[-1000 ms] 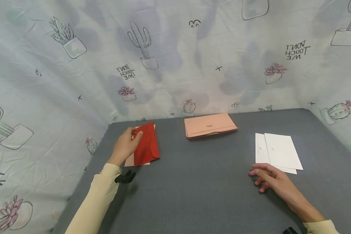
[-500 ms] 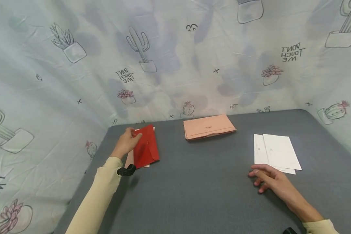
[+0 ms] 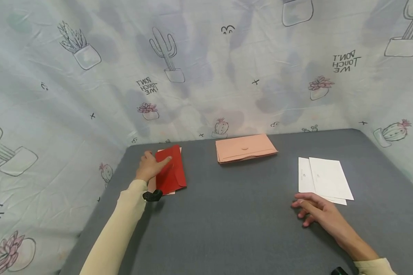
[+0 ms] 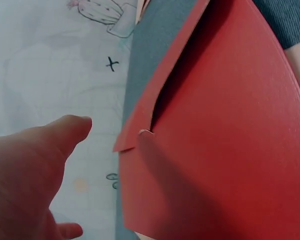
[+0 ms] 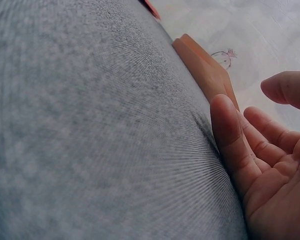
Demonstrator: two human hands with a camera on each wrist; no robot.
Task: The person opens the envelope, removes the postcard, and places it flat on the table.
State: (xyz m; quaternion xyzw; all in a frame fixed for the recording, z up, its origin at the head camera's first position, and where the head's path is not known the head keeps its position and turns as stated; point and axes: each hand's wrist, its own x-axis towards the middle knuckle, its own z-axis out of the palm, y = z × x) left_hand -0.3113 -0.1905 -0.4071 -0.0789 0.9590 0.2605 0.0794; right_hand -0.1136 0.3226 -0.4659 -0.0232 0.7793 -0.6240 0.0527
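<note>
A red envelope (image 3: pixel 170 173) lies at the far left of the table over pale pink paper (image 3: pixel 152 185). My left hand (image 3: pixel 148 167) is over its left side, thumb stretched out across it. In the left wrist view the thumb (image 4: pixel 70 131) is clear of the red paper and casts a shadow on it; nothing is held. The envelope's flap (image 4: pixel 162 75) stands slightly raised, with a small slit at its edge. My right hand (image 3: pixel 318 212) rests on the table at the right, fingers loosely bent around nothing, just in front of white cards (image 3: pixel 332 177).
Pink envelopes (image 3: pixel 246 148) lie stacked at the back middle of the grey table (image 3: pixel 227 221). A cloth curtain (image 3: pixel 199 91) printed with cacti hangs behind the table and along its sides.
My left hand has shifted slightly to the right and its thumb reaches farther over the red envelope. The right hand stays where it was. The head view has tilted a little.
</note>
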